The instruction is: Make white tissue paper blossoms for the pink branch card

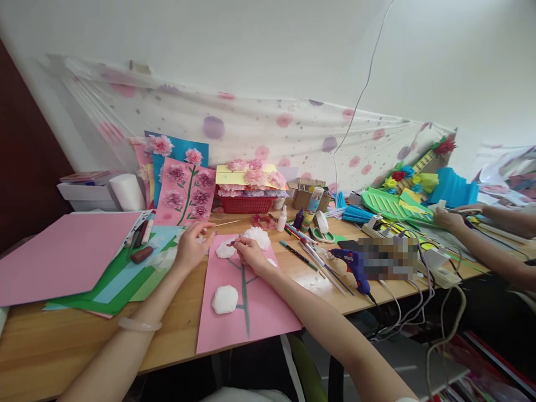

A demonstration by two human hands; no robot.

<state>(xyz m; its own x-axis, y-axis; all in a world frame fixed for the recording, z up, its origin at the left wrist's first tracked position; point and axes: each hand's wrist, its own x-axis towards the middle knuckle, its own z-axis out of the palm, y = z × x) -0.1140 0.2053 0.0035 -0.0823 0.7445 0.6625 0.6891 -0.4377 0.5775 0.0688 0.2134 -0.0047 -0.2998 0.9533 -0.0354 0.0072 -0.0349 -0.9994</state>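
A pink sheet of paper (268, 318) lies before me, with a green-grey stem (245, 301) and side branches drawn on it. White paper flowers sit on it: a flat one (225, 299) at lower left, another (226, 249) at upper left, and a fluffy one (257, 238) at the top. Over the upper sheet, my right hand (251, 254) is closed in a pinch on a small dark thing too tiny to name. My left hand (195, 245) hovers at the sheet's upper left edge, fingers curved and apart. A thin stick (228, 223) lies just beyond its fingertips.
Left are pink paper (71, 251) and green sheets (115, 290). A pink flower picture (184, 192) and red basket (247, 204) stand behind. Right lie pencils (298, 255), a blue glue gun (354, 268) and cabled power strips (438, 273). Another person's hands (450, 218) work far right.
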